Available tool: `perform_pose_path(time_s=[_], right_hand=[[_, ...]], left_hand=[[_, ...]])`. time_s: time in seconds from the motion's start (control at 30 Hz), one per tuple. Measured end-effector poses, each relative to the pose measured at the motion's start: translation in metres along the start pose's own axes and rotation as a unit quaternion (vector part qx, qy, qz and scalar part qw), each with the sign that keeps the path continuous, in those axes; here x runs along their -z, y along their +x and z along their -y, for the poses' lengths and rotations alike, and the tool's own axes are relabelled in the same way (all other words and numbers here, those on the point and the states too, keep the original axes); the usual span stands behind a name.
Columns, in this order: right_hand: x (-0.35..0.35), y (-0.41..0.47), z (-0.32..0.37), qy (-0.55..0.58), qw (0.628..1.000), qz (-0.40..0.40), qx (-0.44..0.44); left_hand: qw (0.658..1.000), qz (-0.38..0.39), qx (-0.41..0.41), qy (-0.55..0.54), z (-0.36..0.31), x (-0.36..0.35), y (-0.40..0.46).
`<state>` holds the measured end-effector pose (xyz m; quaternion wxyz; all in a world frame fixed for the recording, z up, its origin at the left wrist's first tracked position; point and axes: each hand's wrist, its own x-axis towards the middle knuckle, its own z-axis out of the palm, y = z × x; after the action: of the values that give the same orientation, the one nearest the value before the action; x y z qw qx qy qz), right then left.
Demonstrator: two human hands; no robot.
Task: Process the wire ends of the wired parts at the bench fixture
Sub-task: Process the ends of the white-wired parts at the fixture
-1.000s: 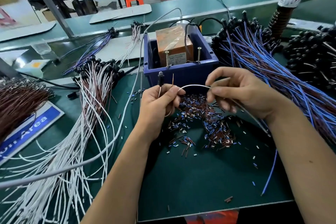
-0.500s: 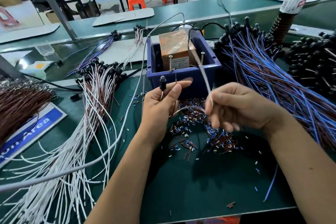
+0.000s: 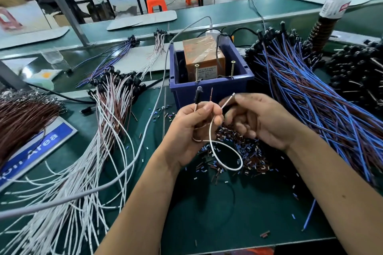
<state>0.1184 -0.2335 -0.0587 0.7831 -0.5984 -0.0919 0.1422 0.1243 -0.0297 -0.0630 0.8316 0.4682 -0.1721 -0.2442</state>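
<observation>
- Head view, both hands raised just near of the blue bin (image 3: 211,89): left hand (image 3: 190,130) curled round one wired part, its black cap (image 3: 198,94) sticking up beside a bared brown wire end (image 3: 211,94)
- Right hand (image 3: 263,122) with fingers curled, pinching the white wire (image 3: 226,103) close to its tip; tip pointing up and far, toward the bin
- White wire looping down from the left hand and curling back over the heap of cut insulation bits (image 3: 238,147) on the green mat (image 3: 228,213)
- Bench fixture in the bin: orange-wrapped block (image 3: 204,56) with two upright screws (image 3: 196,72) at its near face
- Left of the hands, white-and-brown wired parts (image 3: 112,97) in a fan; far right, a big bundle of blue-and-brown ones (image 3: 310,93)
- Likely step: bringing the white end to the fixture for stripping
- For a clean result: keep the pinch close to the tip so the end does not wander, feed it straight rather than at a slant, hold the loop slack so it does not snag
- Keep the already bared brown end well apart from the screws while the white one goes in
- Exact working point on the fixture not clear from this angle
</observation>
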Motion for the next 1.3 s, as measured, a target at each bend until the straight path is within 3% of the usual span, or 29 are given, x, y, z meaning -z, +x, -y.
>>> perform_pose_path(time_s=[0.17,0.33,0.63,0.83,0.97,1.2,1.3], right_hand=[[-0.002,0.001,-0.001,-0.017,0.994,-0.078,0.071],[-0.001,-0.002,0.001,-0.031,0.994,-0.048,0.091],[0.000,0.000,-0.002,-0.067,0.985,-0.074,0.143],[0.009,0.001,0.002,-0.048,0.974,-0.169,0.140],[-0.006,0.000,-0.004,-0.057,0.994,-0.080,0.052],[-0.026,0.006,-0.011,0.010,0.991,-0.075,0.107],[-0.024,0.005,-0.009,0.041,0.987,-0.082,0.135]], left_hand=[[0.999,0.022,0.030,-0.008,0.002,0.002,0.003],[1.000,0.005,0.018,-0.004,0.003,0.002,0.004],[1.000,0.013,0.007,0.003,0.003,0.002,0.004],[0.998,0.020,-0.035,-0.037,-0.001,0.007,0.003],[0.996,-0.038,-0.083,0.022,0.005,0.003,0.004],[0.989,-0.062,-0.103,0.083,0.013,-0.003,0.004],[0.970,-0.114,-0.151,0.154,0.014,-0.006,0.005]])
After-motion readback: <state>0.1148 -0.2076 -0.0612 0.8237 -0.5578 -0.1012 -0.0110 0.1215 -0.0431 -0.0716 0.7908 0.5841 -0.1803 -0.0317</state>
